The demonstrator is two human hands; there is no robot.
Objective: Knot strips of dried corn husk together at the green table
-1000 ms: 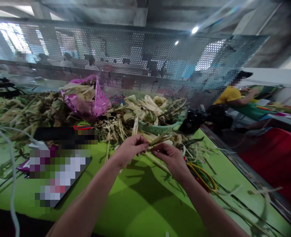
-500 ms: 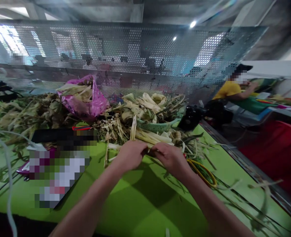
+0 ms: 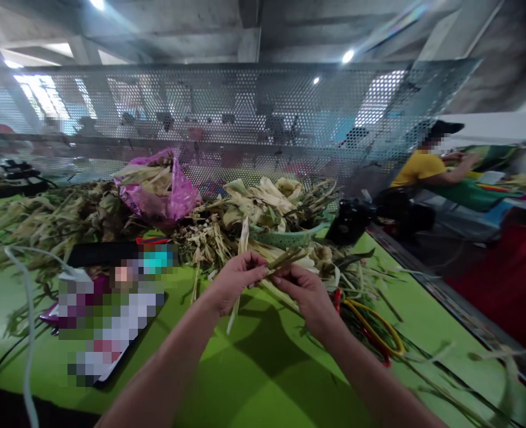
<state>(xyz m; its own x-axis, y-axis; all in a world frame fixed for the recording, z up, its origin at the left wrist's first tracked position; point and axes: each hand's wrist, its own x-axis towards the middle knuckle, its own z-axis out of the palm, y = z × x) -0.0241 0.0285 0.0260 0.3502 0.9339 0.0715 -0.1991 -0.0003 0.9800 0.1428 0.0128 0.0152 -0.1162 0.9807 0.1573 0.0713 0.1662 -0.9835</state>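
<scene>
Over the green table, my left hand (image 3: 241,277) and my right hand (image 3: 305,291) pinch a thin bundle of dried corn husk strips (image 3: 284,260) between thumbs and fingers, close together. A pale strip hangs below my left hand, and another stands up above it. Just beyond lies a heap of loose husks (image 3: 211,241) in front of a green basket (image 3: 283,238) filled with dried husks. Beside my right forearm is a tool with looped yellow handles (image 3: 396,339) and red parts, partly covered by plant strips.
A pink plastic bag (image 3: 185,193) of husks sits among dry leaves (image 3: 84,211) at the left. A white cable (image 3: 26,321) crosses the table's left side. Behind stands a perforated metal screen (image 3: 227,113). At the right, a person in a yellow shirt (image 3: 416,169) sits beyond a black object (image 3: 352,220).
Both hands have turned and lifted slightly, so more of the husk bundle shows between them. A pale strip now dangles under my left hand. The view has tilted up a little.
</scene>
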